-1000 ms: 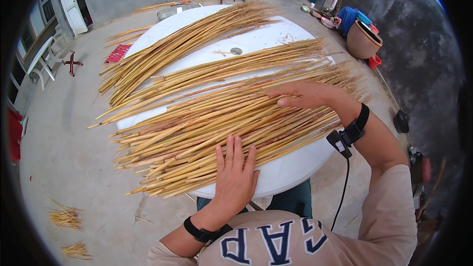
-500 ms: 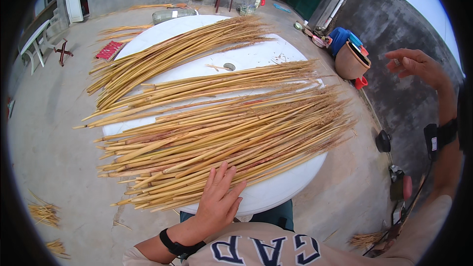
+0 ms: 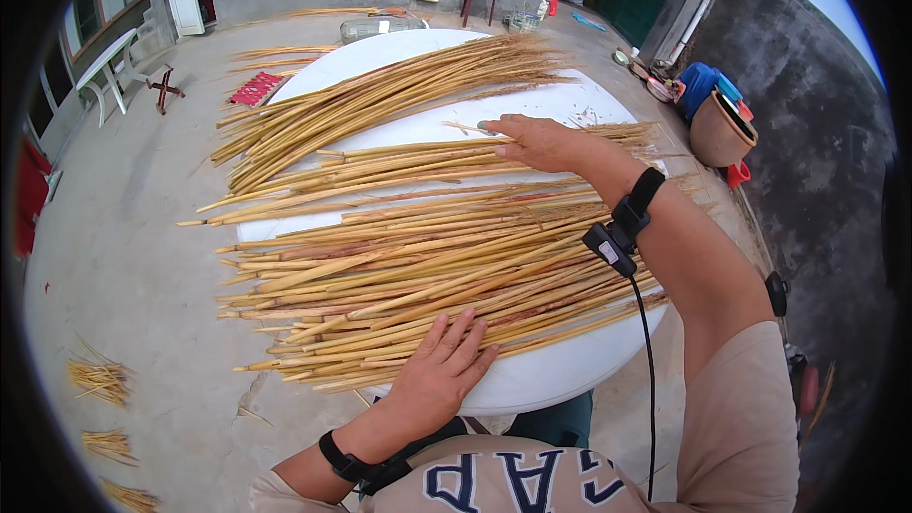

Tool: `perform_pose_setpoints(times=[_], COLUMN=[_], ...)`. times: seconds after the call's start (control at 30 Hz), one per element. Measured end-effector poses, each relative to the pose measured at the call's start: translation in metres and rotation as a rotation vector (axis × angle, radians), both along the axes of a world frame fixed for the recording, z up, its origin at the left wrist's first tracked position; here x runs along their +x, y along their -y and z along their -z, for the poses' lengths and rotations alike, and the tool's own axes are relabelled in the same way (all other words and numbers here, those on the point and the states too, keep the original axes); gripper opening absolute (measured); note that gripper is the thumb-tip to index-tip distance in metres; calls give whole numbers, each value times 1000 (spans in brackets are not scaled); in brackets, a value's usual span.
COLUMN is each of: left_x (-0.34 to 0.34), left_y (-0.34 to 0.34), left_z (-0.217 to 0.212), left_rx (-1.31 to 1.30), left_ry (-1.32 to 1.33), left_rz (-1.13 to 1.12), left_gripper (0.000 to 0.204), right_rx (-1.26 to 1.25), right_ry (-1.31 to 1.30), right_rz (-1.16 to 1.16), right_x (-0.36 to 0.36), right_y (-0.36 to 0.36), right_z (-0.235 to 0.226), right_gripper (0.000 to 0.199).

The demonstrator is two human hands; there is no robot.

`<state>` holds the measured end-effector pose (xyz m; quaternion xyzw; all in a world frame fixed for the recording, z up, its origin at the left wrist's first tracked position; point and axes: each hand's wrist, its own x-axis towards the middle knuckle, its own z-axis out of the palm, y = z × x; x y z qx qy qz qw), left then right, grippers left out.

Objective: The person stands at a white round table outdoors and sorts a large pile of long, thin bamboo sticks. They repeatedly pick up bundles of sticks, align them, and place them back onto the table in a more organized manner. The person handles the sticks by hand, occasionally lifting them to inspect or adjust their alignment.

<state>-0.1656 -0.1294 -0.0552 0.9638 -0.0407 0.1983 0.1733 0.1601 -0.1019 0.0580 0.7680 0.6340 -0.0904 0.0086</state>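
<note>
Dry, straw-coloured stalks with feathery brown seed heads lie in layers across a white oval table (image 3: pixel 532 389). My left hand (image 3: pixel 442 370) rests flat, fingers spread, on the near edge of the closest bundle of stalks (image 3: pixel 408 275). Over the middle bundle of stalks (image 3: pixel 408 163) is my right hand (image 3: pixel 541 144), its fingers stretched out to the left and nothing seen in them. Its fingertips reach the spot by the table's centre hole, which they mostly cover. A third bundle of stalks (image 3: pixel 351 104) lies slanted along the far side.
Small bundles of cut stalks (image 3: pixel 100 380) lie on the concrete floor at the left. A red woven folding stool (image 3: pixel 256 88) stands beyond the table. Along the right wall are a clay pot (image 3: pixel 720 128) and a blue barrel (image 3: pixel 698 85). A black cable (image 3: pixel 649 370) hangs from my right wristband.
My right hand has swung in from the far right to over the middle stalks. My left hand stays on the near bundle. The whole view has shifted slightly.
</note>
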Motion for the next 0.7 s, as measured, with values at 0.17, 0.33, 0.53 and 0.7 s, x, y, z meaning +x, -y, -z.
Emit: perform_pose_setpoints(times=[0.17,0.33,0.53,0.7], left_x=[1,0,2,3], left_y=[-2,-2,0,0], left_z=[2,-6,-7,-7], left_rx=[-34,-49,-51,-46], left_ry=[-5,-35,-39,-41], left_rz=[12,-6,-4,-21], left_gripper=[42,41,41,41], right_rx=[76,-14,214,310], right_ry=[91,105,31,123], right_rz=[-153,-254,-98,73], right_x=[-10,-27,-6,22], right_y=[-9,19,12,-27], right_z=[78,59,60,71], right_gripper=[49,47,27,20])
